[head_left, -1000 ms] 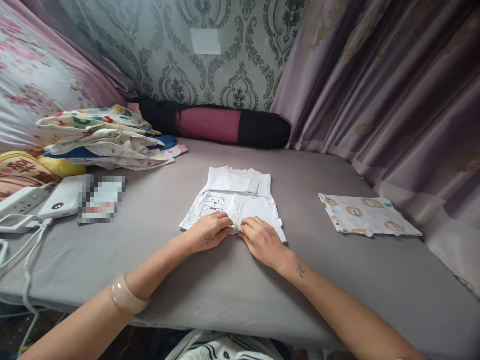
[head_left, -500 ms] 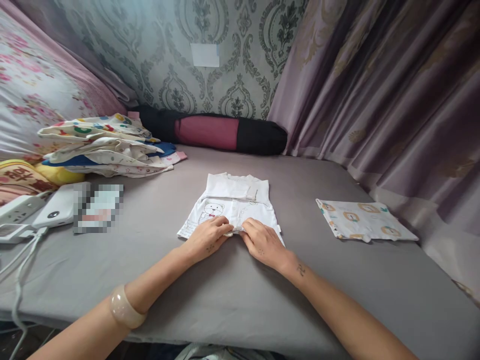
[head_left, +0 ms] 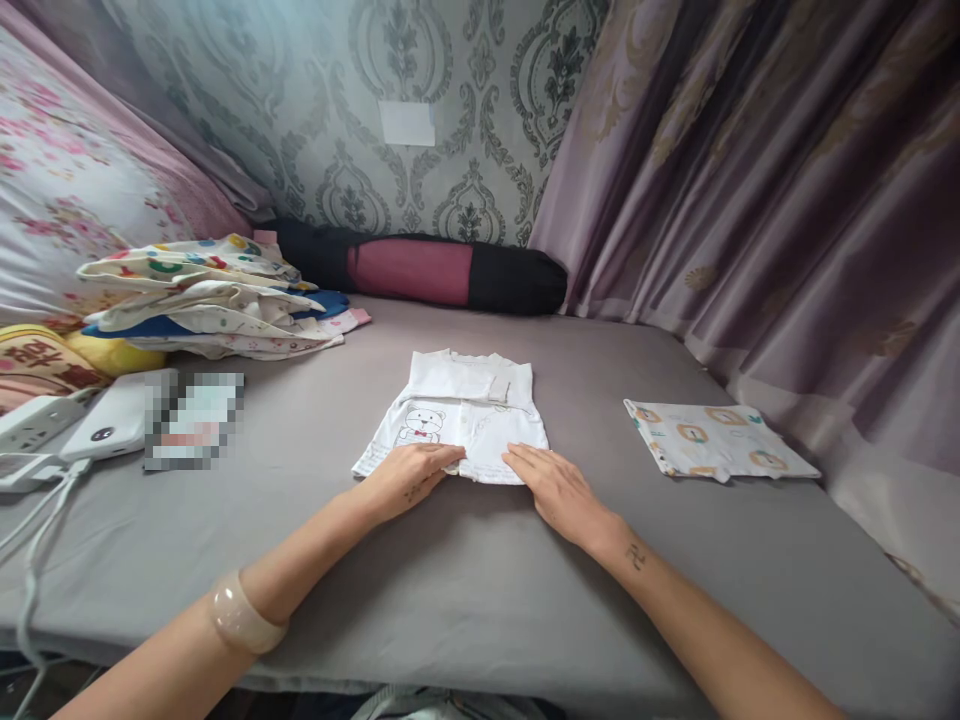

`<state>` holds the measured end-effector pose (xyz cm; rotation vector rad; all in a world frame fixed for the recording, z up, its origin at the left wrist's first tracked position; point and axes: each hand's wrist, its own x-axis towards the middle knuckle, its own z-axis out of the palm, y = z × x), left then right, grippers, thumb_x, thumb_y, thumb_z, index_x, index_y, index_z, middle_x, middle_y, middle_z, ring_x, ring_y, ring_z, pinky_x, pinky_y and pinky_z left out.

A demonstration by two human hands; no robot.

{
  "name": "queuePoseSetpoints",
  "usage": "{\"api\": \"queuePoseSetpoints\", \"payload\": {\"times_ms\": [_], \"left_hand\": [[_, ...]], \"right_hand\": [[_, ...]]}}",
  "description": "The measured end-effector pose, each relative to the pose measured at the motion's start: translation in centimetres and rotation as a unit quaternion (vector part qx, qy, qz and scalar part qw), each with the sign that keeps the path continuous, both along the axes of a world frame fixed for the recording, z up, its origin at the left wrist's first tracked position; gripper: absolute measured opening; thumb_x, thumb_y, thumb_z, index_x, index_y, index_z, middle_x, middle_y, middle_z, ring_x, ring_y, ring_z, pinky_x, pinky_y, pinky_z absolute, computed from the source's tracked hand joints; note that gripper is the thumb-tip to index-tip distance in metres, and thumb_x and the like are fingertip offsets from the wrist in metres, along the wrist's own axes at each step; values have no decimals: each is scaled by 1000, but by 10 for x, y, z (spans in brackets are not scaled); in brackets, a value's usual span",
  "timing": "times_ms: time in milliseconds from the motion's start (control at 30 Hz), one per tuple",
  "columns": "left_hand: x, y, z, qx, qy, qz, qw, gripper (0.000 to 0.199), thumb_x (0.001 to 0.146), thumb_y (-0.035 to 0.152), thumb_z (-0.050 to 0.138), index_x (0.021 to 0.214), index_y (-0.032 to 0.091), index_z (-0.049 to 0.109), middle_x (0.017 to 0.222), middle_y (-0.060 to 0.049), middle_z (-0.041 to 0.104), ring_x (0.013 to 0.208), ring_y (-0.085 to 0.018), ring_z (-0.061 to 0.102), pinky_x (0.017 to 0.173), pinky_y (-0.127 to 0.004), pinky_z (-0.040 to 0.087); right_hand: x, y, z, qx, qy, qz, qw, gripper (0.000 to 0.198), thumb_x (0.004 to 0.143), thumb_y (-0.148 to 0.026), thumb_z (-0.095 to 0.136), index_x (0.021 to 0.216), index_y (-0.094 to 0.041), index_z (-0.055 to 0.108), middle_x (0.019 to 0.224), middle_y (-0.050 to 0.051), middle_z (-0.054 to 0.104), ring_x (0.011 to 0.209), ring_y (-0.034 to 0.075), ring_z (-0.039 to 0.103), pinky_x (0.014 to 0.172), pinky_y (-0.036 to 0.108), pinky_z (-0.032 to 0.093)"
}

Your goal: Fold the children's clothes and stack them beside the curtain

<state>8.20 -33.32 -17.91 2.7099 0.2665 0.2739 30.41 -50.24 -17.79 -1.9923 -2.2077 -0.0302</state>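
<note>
A small white shirt [head_left: 442, 380] with a bear print lies flat on the grey sheet in front of me, its sleeves folded across the chest. My left hand [head_left: 415, 474] rests with outstretched fingers on the lower hem, left of the middle opening. On the hem's right side lies my right hand [head_left: 553, 488], its fingers extended flat over the cloth. Both palms face down, and neither hand grips the fabric. Part of the bottom edge is hidden beneath the fingers.
A folded lion-print cloth [head_left: 720, 440] lies to the right. Piled baby clothes [head_left: 217, 300] are at the back left, with a blurred flat item [head_left: 195, 420], a white power bank [head_left: 120, 415] and a power strip [head_left: 37, 425] nearer. A black and maroon bolster [head_left: 412, 270] lines the wall.
My right hand has let go of the hem's middle and moved right, flattening onto the shirt. The fingers of my left hand have straightened near the same spot.
</note>
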Motion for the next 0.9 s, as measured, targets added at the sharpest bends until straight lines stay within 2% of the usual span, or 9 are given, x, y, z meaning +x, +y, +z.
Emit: {"api": "queuePoseSetpoints", "payload": {"times_ms": [100,333,433,533,667,800,900], "left_hand": [[-3,-3,5,11,8,-15,1000,40,96,17,33,129,20,54,129,-9,66,115,-23,64,93,-32,52],[-15,-23,12,17,-7,-29,999,36,95,18,35,124,26,55,112,-7,71,102,-20,68,84,-28,53],[-17,-32,12,30,7,-8,999,36,93,15,35,122,24,55,107,-7,71,95,-20,68,78,-28,52],[-10,-31,15,56,19,39,998,36,92,12,32,118,22,55,104,-8,69,91,-21,66,72,-29,51],[8,-11,28,75,15,72,994,33,94,16,32,115,21,56,104,-9,65,93,-22,64,70,-28,48],[32,27,38,33,8,36,999,31,98,26,33,113,21,60,97,-8,65,87,-19,63,70,-26,45],[53,56,41,-10,9,1,1000,32,98,35,38,105,18,65,94,-9,67,85,-21,64,73,-27,46]], "right_hand": [[-2,-6,6,-23,-8,1,1000,72,75,9,30,139,-16,52,144,12,53,132,20,50,109,41,43],[-10,-31,22,-66,16,9,998,75,76,10,29,141,-20,49,146,9,51,133,18,49,110,41,42],[-8,-35,26,-75,42,18,996,71,78,8,30,138,-23,52,142,8,55,129,17,52,106,37,44],[-2,-28,31,-86,66,8,994,59,82,4,34,128,-23,59,131,7,63,116,17,60,95,30,47],[11,-8,41,-82,78,-82,990,38,90,-7,39,109,-26,66,106,3,70,94,17,65,75,25,43],[26,14,51,-70,82,-188,976,21,95,-23,47,97,-27,68,96,2,71,88,18,64,66,24,34],[36,29,53,-71,93,-240,964,17,93,-31,51,90,-25,67,88,3,71,82,18,62,62,24,29]]}}
